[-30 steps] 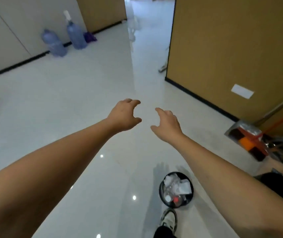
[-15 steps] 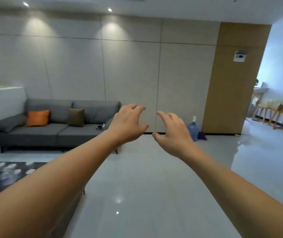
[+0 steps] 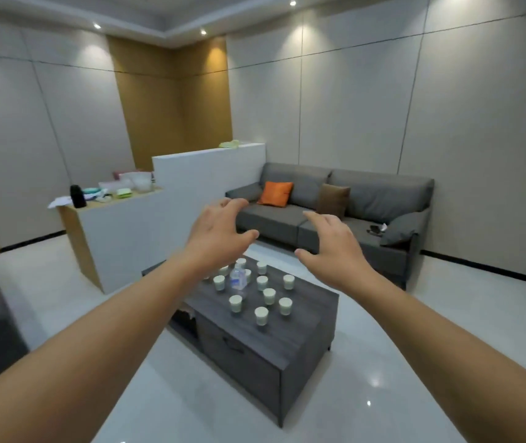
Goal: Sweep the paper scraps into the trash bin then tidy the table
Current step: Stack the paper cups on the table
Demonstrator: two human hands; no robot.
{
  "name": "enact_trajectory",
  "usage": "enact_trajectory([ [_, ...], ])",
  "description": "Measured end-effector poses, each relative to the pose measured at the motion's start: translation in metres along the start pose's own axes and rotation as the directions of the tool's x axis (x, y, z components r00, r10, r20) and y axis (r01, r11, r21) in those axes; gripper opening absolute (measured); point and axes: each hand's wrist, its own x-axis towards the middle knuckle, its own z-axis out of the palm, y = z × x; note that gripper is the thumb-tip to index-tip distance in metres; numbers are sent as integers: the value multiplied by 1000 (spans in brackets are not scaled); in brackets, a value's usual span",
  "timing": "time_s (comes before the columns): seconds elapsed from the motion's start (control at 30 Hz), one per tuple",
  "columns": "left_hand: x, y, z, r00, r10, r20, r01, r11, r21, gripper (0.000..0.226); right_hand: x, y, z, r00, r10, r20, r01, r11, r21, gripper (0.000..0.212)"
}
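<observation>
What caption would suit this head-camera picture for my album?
Both empty hands, left hand and right hand, reach toward a grey coffee table dotted with paper cups around a water bottle.

Interior evenly and moderately lit by round recessed ceiling spotlights (image 3: pixel 292 3), which cast warm scallops on the beige panelled wall (image 3: pixel 351 107); small glare points on the glossy white tiled floor (image 3: pixel 375 382); slight overall softness; wide-angle bending at frame edges.
</observation>
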Motion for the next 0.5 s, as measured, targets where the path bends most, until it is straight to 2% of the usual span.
enact_trajectory([
  [0.2, 67, -97, 65, 981, -163, 107, 156, 985, 76, 63, 93, 40, 122, 975, 34, 218, -49, 997, 65, 71],
  [0.5, 126, -248, 166, 909, -361, 209, 345, 932, 108, 63, 202, 74, 288, 879, 100, 465, -139, 989, 51, 64],
])
